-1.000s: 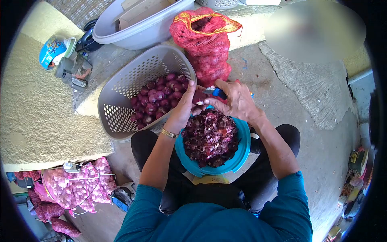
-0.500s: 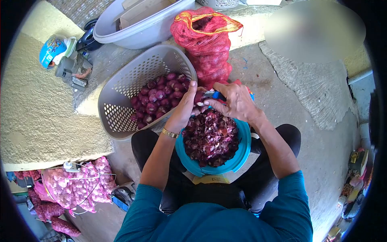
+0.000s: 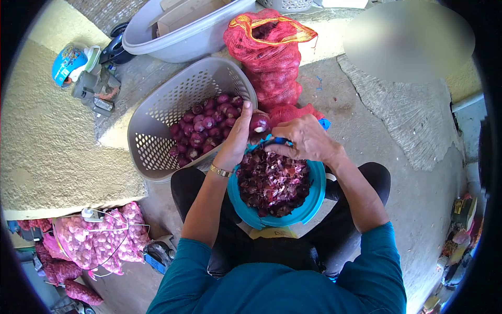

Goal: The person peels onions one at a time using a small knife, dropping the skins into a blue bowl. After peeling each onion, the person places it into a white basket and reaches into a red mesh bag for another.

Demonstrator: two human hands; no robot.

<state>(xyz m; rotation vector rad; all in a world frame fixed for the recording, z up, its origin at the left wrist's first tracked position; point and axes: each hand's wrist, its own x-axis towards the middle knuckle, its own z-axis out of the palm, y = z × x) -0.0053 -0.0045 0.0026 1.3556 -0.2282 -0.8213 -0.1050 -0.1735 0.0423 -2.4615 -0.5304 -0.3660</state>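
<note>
From my remote view, the knife (image 3: 281,140) has just swung lower, below the onion (image 3: 260,121) rather than across it. That brings the onion's pale cut end into plain sight and, I judge, leaves the grip on it free to turn.

My left hand (image 3: 236,138) has the onion pinched at the tips, thumb upright against its side; the fingers beneath are partly hidden. My right hand (image 3: 309,137) is curled closed around the knife's blue handle, blade pointing toward the left hand. I can't tell whether the blade touches the onion.

Both hands work over the far edge of the blue tub (image 3: 317,198), which sits between the knees with skins (image 3: 274,180) heaped inside its rim. To the left, the basket (image 3: 146,118) holds more onions (image 3: 201,125), and its near rim runs right beside the left wrist, so a swing that way looks tight. Ahead, the upright red sack (image 3: 272,73) and the loose red mesh (image 3: 293,112) crowd the reach; I'd expect the mesh to snag. The widest room is right of the right hand, over the concrete floor (image 3: 376,144).
</note>
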